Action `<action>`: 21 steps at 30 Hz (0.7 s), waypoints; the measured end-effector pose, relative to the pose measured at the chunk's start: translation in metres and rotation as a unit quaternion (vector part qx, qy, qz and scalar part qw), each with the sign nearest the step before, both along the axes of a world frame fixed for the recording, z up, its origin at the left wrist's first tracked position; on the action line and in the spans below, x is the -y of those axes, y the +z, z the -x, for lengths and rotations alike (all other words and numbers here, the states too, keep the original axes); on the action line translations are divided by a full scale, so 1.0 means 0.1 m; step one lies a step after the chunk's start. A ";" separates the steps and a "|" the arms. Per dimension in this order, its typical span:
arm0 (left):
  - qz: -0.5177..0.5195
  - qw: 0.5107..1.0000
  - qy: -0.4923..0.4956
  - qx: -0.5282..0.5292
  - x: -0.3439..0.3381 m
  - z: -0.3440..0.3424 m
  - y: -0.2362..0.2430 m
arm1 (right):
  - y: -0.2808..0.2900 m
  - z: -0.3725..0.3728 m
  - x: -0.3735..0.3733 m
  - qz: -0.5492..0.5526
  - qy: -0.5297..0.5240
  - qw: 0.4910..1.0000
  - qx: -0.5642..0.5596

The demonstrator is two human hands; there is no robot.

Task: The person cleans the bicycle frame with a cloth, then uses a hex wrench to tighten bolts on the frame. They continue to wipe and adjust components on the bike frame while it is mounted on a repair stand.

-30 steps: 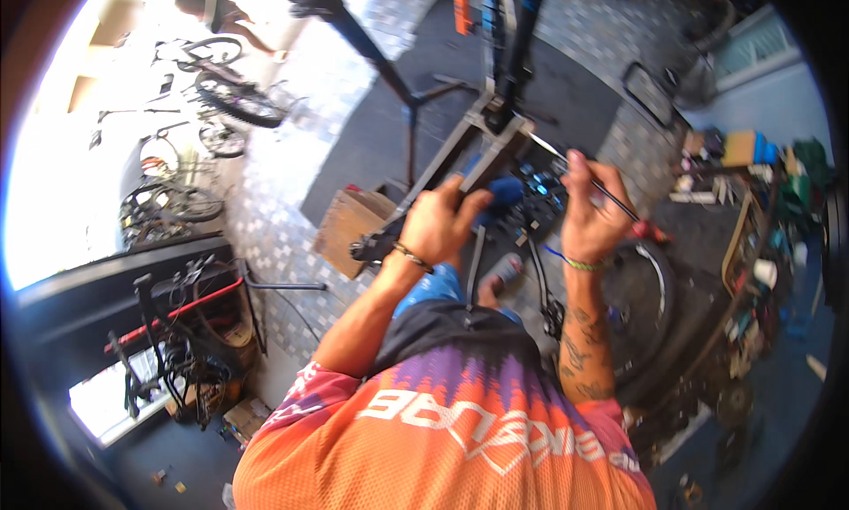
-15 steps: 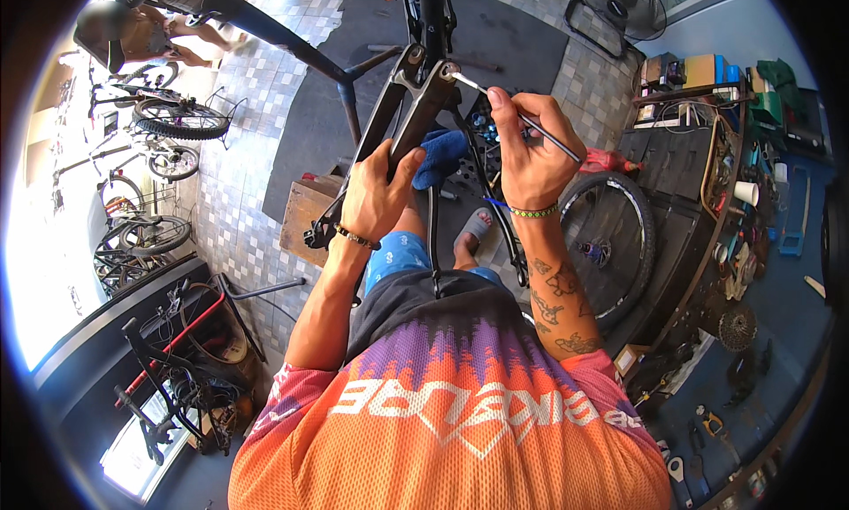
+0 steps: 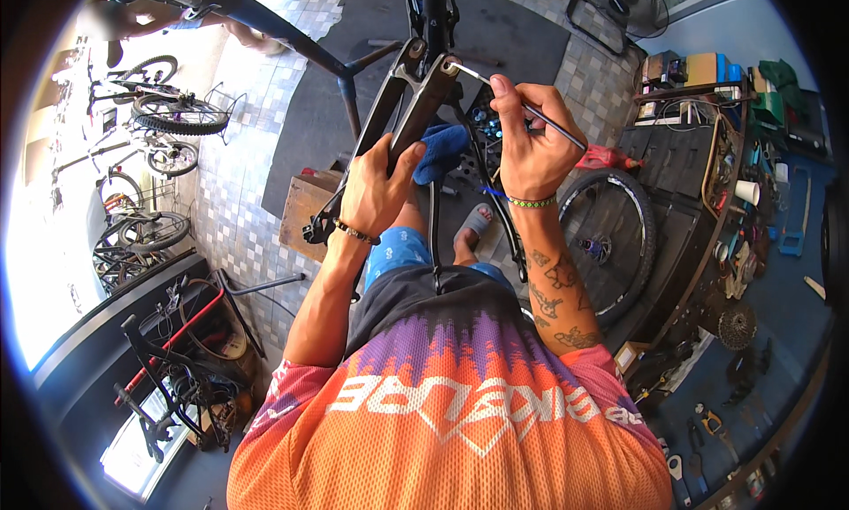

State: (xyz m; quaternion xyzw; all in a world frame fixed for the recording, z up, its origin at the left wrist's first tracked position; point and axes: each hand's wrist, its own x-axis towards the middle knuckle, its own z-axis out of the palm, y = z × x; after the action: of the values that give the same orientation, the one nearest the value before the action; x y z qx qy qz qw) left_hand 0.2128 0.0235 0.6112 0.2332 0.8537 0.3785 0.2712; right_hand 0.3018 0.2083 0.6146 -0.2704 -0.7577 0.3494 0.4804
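My left hand [image 3: 380, 185] is wrapped round one arm of a dark bicycle swingarm [image 3: 426, 105], whose two arms end in round pivot holes at the top. In my right hand [image 3: 541, 140] is a thin brush [image 3: 555, 126] with a dark handle and a pale front part, pinched like a pen. Its whitish tip touches the pivot hole at the end of the right arm. A blue cloth [image 3: 442, 152] hangs just right of the swingarm, below the brush. Behind the pivot ends runs a dark bicycle frame [image 3: 433, 19].
A dark frame tube [image 3: 292, 41] slants across the upper left. A wooden box [image 3: 305, 214] stands left of my legs. On the right are a bicycle wheel [image 3: 610, 245] and a workbench [image 3: 796, 307] with tools. Several bicycles stand far left, near another person [image 3: 146, 24].
The brush tip and the swingarm's end have shifted very slightly upward in view, still touching. My right hand has turned a little. The person at the upper left has moved.
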 end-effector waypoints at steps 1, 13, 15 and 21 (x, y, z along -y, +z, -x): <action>-0.001 1.000 -0.001 0.002 0.00 0.00 0.01 | 0.00 0.00 -0.01 0.002 -0.004 1.000 0.002; 0.000 1.000 -0.002 -0.002 0.01 0.02 -0.03 | 0.00 0.02 0.03 -0.004 0.036 0.999 0.009; 0.000 1.000 -0.002 0.003 0.01 0.02 -0.02 | 0.00 0.02 0.02 -0.003 0.044 0.999 0.011; 0.003 1.000 -0.010 -0.004 0.03 0.04 -0.02 | 0.09 -0.07 -0.03 -0.023 0.060 0.998 0.018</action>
State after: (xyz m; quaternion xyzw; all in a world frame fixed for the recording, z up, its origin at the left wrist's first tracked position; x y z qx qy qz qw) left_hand 0.2089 0.0205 0.6089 0.2422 0.8537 0.3720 0.2723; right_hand 0.3090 0.2117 0.6233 -0.2194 -0.7891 0.3548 0.4508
